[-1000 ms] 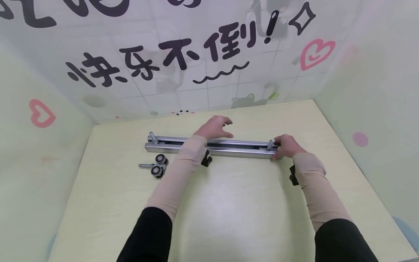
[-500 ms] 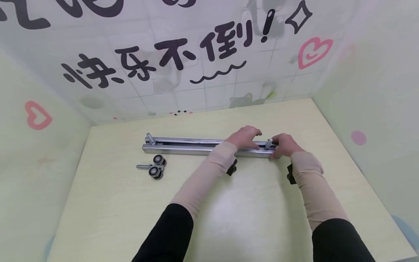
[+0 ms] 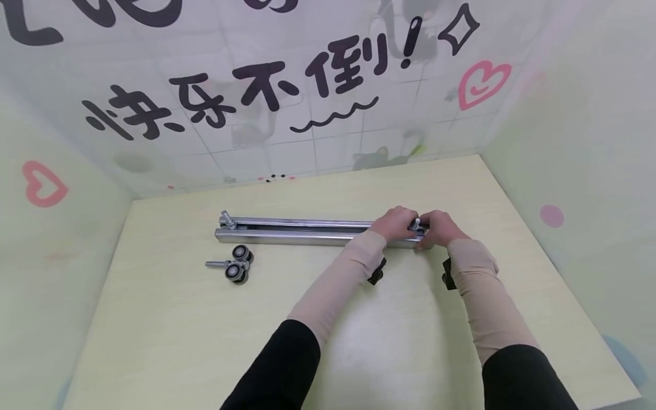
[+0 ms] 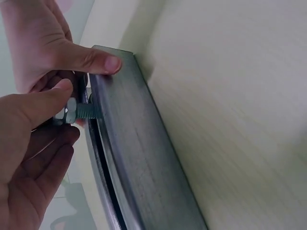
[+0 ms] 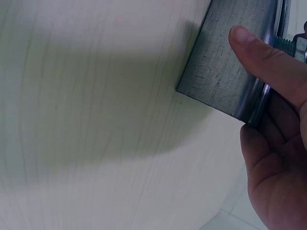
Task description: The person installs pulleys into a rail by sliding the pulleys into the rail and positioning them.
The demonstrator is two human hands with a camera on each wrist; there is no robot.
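A silver metal rail (image 3: 287,236) with a slot along its top lies on the table. Threaded bolts stick up from its slot at both ends, the left bolt (image 3: 228,220) standing free. My left hand (image 3: 394,224) is at the rail's right end, its thumb and fingers pinching the nut of the right bolt (image 4: 86,111). Close beside it, my right hand (image 3: 442,229) grips the rail's end, thumb (image 5: 259,52) on the side face and fingers on the far side. What the bolt joins inside the slot is hidden.
A roller trolley (image 3: 238,265) with black wheels and a threaded stem lies just in front of the rail's left end. The pale wooden table (image 3: 154,319) meets printed walls at the back and both sides.
My left hand has moved right along the rail to the right-hand bolt and now pinches its nut. My right hand stays on the rail's end. The view has shifted slightly.
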